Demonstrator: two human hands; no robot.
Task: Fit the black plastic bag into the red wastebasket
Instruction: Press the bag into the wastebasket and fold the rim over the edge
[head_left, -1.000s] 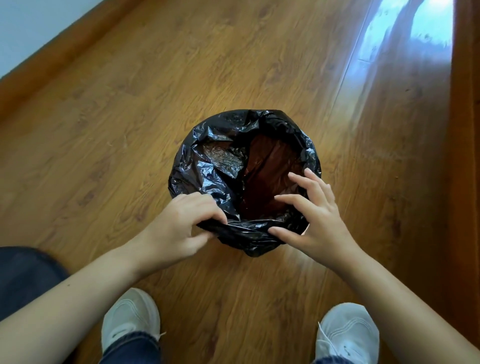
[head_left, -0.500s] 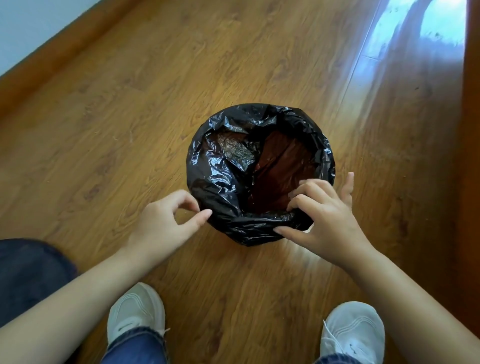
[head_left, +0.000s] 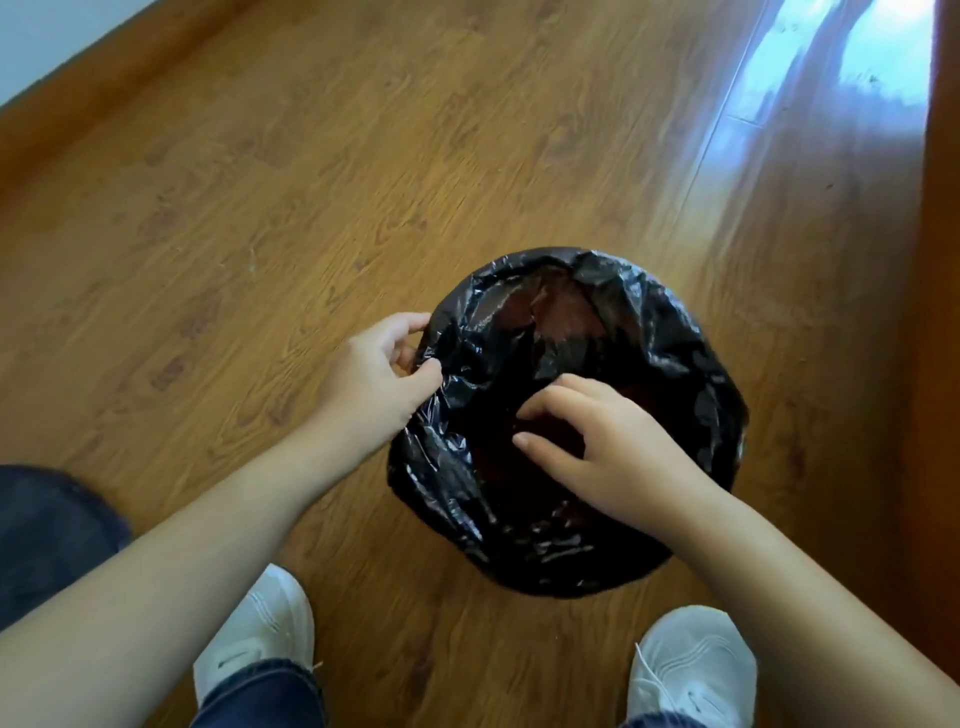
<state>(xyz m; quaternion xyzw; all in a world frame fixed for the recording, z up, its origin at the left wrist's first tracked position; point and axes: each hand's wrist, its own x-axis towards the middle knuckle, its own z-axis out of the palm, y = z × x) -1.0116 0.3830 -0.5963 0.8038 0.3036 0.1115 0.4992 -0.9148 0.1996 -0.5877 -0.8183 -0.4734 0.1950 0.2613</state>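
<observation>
I judge it nearly done: the bag already drapes over the wastebasket rim on the floor. My left hand pinches the bag's edge; my right hand hovers loosely curled, gripping nothing, inside.

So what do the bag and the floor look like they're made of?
The black plastic bag looks like thin, glossy plastic film: it crinkles into sharp folds with bright highlights, and a reddish tone shows through inside. The floor looks like wood or wood-look laminate with a smooth sheen: grain pattern, plank seams and a mirror-like window reflection. Which of the two can't be told.
</observation>
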